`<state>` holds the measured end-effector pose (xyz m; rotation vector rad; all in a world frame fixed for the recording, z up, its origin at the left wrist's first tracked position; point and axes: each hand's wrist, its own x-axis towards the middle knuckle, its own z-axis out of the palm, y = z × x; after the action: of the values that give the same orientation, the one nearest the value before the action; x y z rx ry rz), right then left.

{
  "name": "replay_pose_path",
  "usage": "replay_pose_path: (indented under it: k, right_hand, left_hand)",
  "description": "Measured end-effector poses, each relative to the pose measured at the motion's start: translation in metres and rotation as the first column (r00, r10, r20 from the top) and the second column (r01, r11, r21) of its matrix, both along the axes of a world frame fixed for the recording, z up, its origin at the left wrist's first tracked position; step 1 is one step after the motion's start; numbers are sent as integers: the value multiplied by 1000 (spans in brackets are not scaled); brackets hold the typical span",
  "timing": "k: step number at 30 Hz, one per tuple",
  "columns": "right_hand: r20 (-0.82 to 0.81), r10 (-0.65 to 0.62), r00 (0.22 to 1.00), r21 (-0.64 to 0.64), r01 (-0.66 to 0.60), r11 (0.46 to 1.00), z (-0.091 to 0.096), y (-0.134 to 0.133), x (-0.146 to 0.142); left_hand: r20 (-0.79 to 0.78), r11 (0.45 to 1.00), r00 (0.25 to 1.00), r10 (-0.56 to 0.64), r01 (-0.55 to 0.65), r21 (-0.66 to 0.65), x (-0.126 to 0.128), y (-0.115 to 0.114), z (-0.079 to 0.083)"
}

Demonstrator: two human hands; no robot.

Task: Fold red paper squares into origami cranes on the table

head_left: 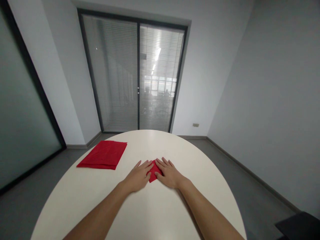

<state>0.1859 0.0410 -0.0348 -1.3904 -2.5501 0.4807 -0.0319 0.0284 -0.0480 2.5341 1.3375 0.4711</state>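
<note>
A small folded red napkin point(153, 172) lies on the round white table point(160, 206), mostly covered by both hands. My left hand point(138, 175) rests flat on its left side, fingers spread and pointing away from me. On the napkin's right side my right hand point(168, 172) presses down flat, fingers apart. Only a red strip between the hands and a corner toward me show. A stack of flat red napkins point(103, 154) sits apart at the table's far left.
Beyond the table stands a glass door with closed blinds point(137, 76). Grey floor surrounds the table, and a dark object point(300, 226) shows at the lower right corner. A frosted glass wall point(17, 116) runs along the left.
</note>
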Motion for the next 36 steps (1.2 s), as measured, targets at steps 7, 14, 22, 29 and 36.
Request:
replay_pose_path:
  k: [7, 14, 22, 29, 36]
  right_hand:
    - [7, -16, 1000, -4, 16, 1000, 5, -5, -3]
    - [12, -10, 1000, -5, 11, 1000, 4, -5, -3]
    - [35, 55, 998, -48, -53, 997, 9, -4, 4]
    - [11, 44, 999, -9, -44, 999, 7, -4, 5]
    - [-18, 31, 999, 14, -30, 999, 3, 0, 7]
  left_hand:
    - [-26, 973, 981, 190, -185, 138, 0, 1, 1]
    - [82, 996, 996, -37, 30, 87, 5, 1, 2]
    - [41, 984, 998, 40, -47, 173, -1, 12, -5]
    - [91, 980, 996, -22, 4, 200, -6, 13, -9]
    - [138, 988, 989, -51, 30, 149, -6, 8, -3]
